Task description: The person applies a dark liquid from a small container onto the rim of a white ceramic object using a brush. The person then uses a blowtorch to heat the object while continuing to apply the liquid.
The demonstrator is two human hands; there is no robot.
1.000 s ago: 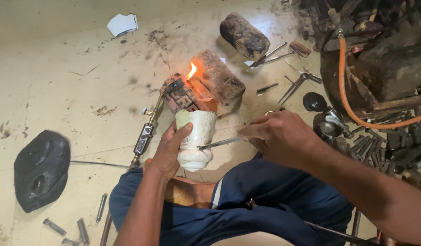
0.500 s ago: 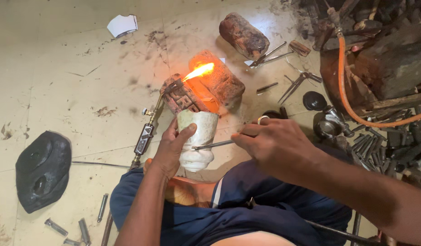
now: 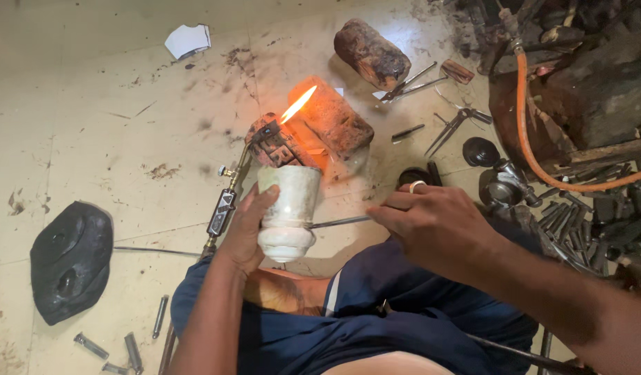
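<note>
You sit on a stained, pale floor [image 3: 91,90] with a white, cup-like ceramic piece [image 3: 287,212] raised just above your knees, your left hand [image 3: 247,226] wrapped around its side and flared base. Your right hand [image 3: 431,226], a ring on one finger, pinches a thin metal rod [image 3: 338,222] whose tip meets the right side of the piece; the fingers are closed narrowly on the rod.

Just beyond the piece, a gas torch [image 3: 230,201] lies on the floor, its head propped on a small reddish block [image 3: 275,142], and its orange flame [image 3: 297,104] plays against a larger reddish brick [image 3: 331,121]. The flame does not reach the piece in your hand.

Judging by this, the work sits in its middle: the torch is lit and a heating spot is set up, the piece is in hand and being picked at or probed with the rod, yet its white body shows no visible change. What remains cannot be read from here.

No labelled package or sign is in sight. The nearest thing to one is a torn scrap of white paper or card [image 3: 187,40] at the upper left of the floor, blank as far as can be told. A dark, lumpy pad [image 3: 70,260] lies to your left, a rusty cylinder [image 3: 371,54] beyond the brick, an orange hose [image 3: 542,139] curving through dark metal clutter on the right.
</note>
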